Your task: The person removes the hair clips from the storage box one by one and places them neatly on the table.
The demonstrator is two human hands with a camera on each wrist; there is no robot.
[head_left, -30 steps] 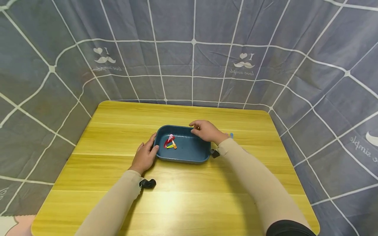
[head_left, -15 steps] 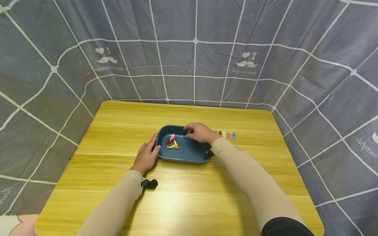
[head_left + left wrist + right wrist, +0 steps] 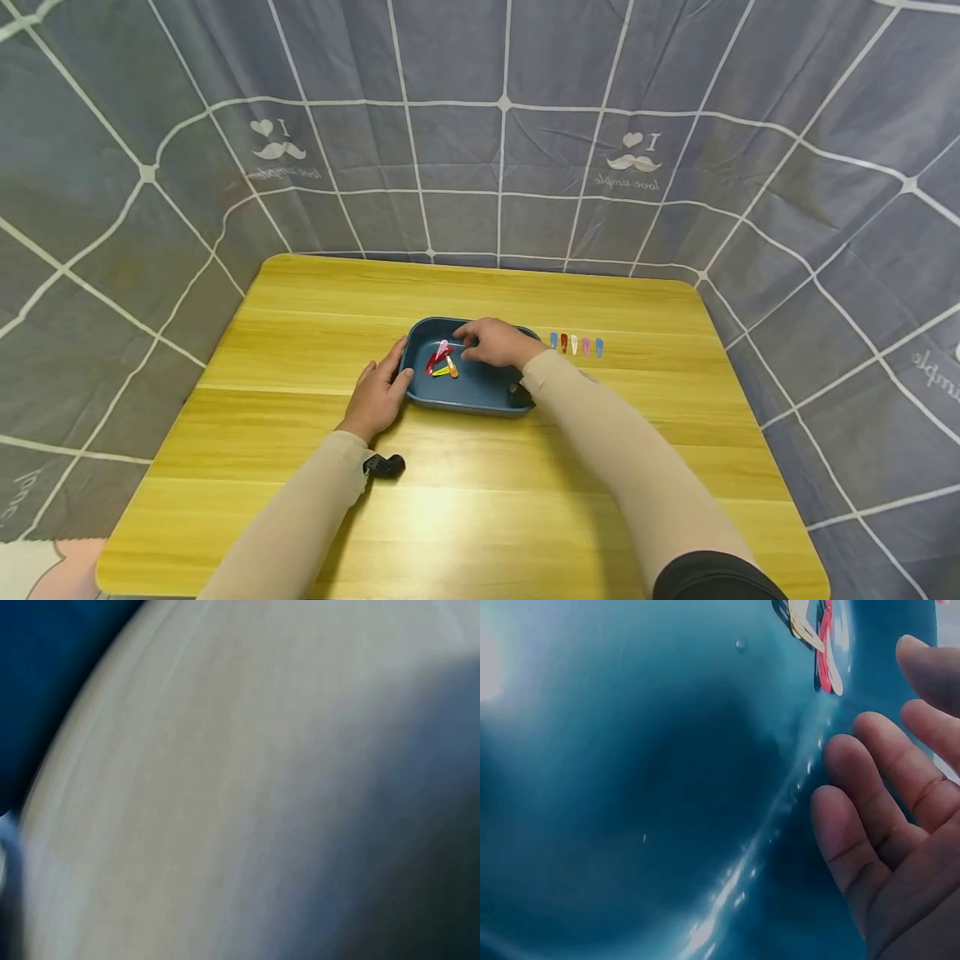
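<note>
A dark blue rectangular tray [image 3: 480,408] sits on the table, with several snap hair clips [image 3: 441,360] in red, pink, yellow and orange heaped in its left part. My left hand [image 3: 376,397] rests against the tray's left side, fingers extended along the wall and thumb at the rim. Over the tray's inside hovers my right hand [image 3: 495,342], its fingers loosely bent and holding nothing. In the right wrist view its fingertips [image 3: 838,814] are apart from the red and yellow clips [image 3: 825,656]. The left wrist view shows blurred table and a tray edge [image 3: 52,667], without the fingers.
Right of the tray, several snap hair clips [image 3: 574,344] in blue, red, white and pink stand in a row on the wooden table [image 3: 450,517]. A grey checked curtain [image 3: 465,150] surrounds the table's back and sides.
My right hand has moved left across the tray, toward the heaped clips, uncovering the row of clips on the table. The left hand stays at the tray's side.
</note>
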